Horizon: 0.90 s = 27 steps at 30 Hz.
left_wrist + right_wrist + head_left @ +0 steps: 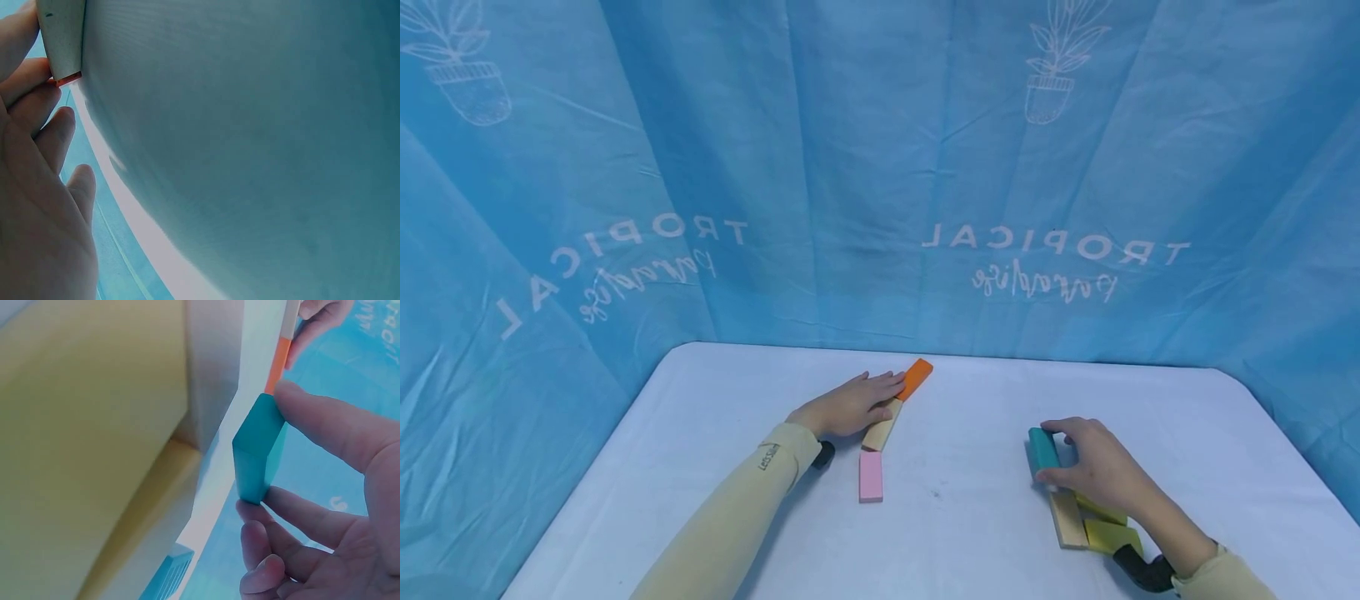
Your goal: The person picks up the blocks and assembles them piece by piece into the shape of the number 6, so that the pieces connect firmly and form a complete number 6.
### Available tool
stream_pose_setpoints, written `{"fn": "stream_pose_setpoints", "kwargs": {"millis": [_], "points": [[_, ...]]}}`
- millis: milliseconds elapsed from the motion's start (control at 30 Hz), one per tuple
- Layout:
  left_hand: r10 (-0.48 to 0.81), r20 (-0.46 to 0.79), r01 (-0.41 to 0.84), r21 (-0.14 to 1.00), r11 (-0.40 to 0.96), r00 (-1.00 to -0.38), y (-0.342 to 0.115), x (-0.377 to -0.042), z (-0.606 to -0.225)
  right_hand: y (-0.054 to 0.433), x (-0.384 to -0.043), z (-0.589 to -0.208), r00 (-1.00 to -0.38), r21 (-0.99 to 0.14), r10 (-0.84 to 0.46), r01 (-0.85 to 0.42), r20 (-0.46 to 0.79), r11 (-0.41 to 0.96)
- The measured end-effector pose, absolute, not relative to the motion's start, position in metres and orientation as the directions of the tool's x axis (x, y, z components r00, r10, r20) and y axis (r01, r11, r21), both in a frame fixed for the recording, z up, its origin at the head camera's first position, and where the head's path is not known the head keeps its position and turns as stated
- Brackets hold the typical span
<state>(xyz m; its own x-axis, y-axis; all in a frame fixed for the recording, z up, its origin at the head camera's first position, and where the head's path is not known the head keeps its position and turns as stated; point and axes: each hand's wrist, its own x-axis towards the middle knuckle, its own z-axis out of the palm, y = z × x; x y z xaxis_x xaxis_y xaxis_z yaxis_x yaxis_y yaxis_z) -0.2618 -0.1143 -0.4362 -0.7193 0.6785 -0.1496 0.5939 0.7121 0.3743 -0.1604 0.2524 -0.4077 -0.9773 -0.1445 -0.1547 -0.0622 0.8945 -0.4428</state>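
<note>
My left hand (852,405) lies along an orange block (917,377) and a natural wood block (880,430), its extended fingers touching their left side. These two blocks meet end to end; in the left wrist view, the wood block (62,37) hides most of the orange block (69,79). A pink block (871,477) lies at the wood block's near end. On the right, my right hand (1093,462) pinches a teal block (1042,450) between thumb and fingertips. Just below it lies another natural wood block (1068,522), beside two yellow-green blocks (1112,536) partly under the hand.
The white tabletop (955,517) ends at a blue curtain (865,167) hanging behind and at the sides. Black wrist cameras (1145,570) sit beneath both wrists. A ribbed blue piece (167,575) shows low in the right wrist view.
</note>
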Motion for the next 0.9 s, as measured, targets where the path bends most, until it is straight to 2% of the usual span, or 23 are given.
{"fn": "stream_pose_setpoints", "kwargs": {"millis": [900], "points": [[0.685,-0.142,0.604,0.369,0.706,-0.714,-0.115,-0.261,-0.436,0.215,-0.145,-0.404,-0.967,-0.506,-0.246,-0.182,-0.063,0.843]]}}
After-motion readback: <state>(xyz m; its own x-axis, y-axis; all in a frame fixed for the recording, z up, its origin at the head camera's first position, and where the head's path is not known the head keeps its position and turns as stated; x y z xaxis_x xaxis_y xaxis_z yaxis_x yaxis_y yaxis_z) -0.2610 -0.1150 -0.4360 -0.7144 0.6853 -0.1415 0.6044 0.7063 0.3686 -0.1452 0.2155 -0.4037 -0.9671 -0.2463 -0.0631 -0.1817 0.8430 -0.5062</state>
